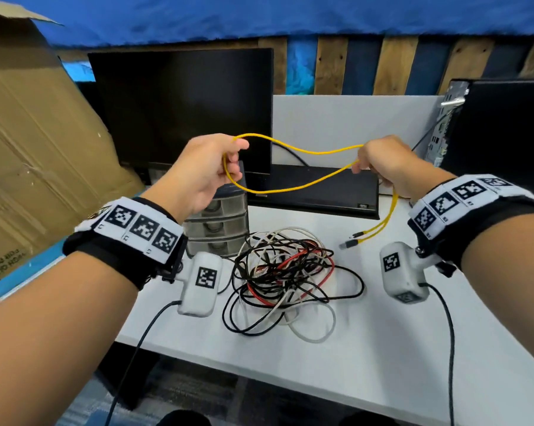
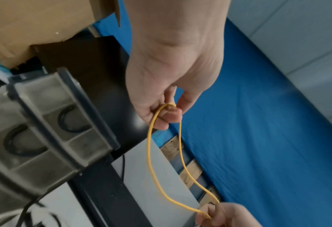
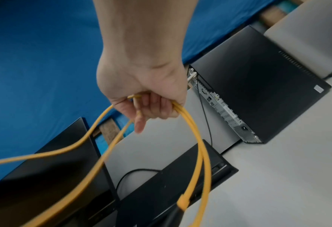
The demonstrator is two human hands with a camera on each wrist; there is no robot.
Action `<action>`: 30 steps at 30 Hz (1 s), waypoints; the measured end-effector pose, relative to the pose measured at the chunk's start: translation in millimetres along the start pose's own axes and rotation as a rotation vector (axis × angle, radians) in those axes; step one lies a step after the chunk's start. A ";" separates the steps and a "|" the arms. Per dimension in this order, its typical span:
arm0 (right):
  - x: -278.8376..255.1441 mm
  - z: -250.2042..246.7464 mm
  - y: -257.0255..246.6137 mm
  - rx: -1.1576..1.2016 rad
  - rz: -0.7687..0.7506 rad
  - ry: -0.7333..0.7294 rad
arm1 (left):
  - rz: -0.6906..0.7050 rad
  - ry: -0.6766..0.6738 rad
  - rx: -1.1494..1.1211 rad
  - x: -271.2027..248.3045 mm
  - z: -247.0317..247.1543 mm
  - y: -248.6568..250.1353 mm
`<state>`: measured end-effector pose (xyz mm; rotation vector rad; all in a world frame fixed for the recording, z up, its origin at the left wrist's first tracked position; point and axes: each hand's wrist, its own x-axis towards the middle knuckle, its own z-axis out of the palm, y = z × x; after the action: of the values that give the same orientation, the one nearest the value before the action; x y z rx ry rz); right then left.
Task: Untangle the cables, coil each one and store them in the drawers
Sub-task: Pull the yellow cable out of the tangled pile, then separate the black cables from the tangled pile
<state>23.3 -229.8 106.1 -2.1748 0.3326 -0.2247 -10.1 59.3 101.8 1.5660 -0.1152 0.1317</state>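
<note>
A yellow cable is stretched as a long loop in the air between both hands, above the desk. My left hand pinches the loop's left bend. My right hand grips the other end in a curled fist. Both plug ends hang down from that fist toward the desk. A tangle of black, white and red cables lies on the white desk below. A small grey drawer unit with three shut drawers stands behind the tangle, partly hidden by my left hand.
A dark monitor stands at the back, with a flat black device at its base. A black computer case is at the right. A big cardboard box leans at the left. Camera leads hang from both wrists.
</note>
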 end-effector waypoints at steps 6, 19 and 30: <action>12.1 -9.9 8.4 0.100 0.091 -0.309 | -0.057 -0.109 0.257 -1.6 23.8 -33.8; 64.7 22.5 67.1 -0.755 -0.318 -0.126 | -0.231 -0.751 1.073 -3.5 44.0 -116.4; 67.2 90.7 121.1 -1.113 -0.406 -0.629 | -0.425 -0.790 0.978 21.2 26.0 -128.3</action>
<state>93.6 -249.9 -42.4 -3.2178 -0.4762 0.5634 31.2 33.4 -21.5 2.4970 -0.3679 -0.9008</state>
